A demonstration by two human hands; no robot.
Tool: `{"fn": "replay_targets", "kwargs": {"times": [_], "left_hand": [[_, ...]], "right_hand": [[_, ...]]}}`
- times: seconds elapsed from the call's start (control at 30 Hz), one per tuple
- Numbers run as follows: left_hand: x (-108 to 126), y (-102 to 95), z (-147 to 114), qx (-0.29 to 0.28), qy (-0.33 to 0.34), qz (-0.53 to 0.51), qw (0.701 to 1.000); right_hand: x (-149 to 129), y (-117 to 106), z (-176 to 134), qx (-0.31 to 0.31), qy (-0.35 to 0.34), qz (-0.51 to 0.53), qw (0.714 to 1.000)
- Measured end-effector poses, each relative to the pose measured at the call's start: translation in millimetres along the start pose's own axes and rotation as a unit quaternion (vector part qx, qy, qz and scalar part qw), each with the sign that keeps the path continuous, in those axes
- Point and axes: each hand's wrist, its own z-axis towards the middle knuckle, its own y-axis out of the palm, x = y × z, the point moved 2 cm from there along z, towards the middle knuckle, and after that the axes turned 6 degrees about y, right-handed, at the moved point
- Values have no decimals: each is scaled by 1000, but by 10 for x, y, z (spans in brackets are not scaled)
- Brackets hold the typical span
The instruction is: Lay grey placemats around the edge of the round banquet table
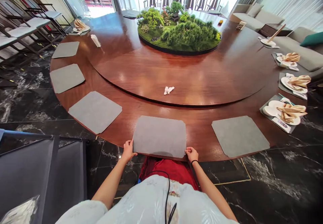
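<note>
A grey placemat [159, 135] lies flat on the round wooden table [131, 105] directly in front of me, its near side along the table's edge. My left hand [128, 151] grips its near left corner, with fingers along the side and the thumb towards the near edge. At the near right corner, my right hand [192, 154] has its fingers closed together on the mat's edge. Another grey placemat [241, 136] lies to the right, and one more, a tilted mat [96, 111], lies to the left.
A raised turntable [121, 69] carries a miniature garden [179, 32] and a crumpled white tissue [168, 90]. Place settings with folded napkins [290, 113] line the right side. A dark cart [65, 170] stands at my left. Chairs [37, 22] and a sofa [259, 17] stand beyond.
</note>
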Motion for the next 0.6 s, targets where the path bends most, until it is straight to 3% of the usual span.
{"fn": "replay_targets", "kwargs": {"times": [0.27,0.47,0.6], "left_hand": [[-237,-202,57,-35,47,-11,998],[-384,-204,56,-43,47,-69,996],[-450,-221,49,-42,62,-43,996]], "right_hand": [[-45,71,-172,-7,21,19,1000],[-121,148,-270,20,62,44,997],[-124,224,-290,18,69,52,996]]}}
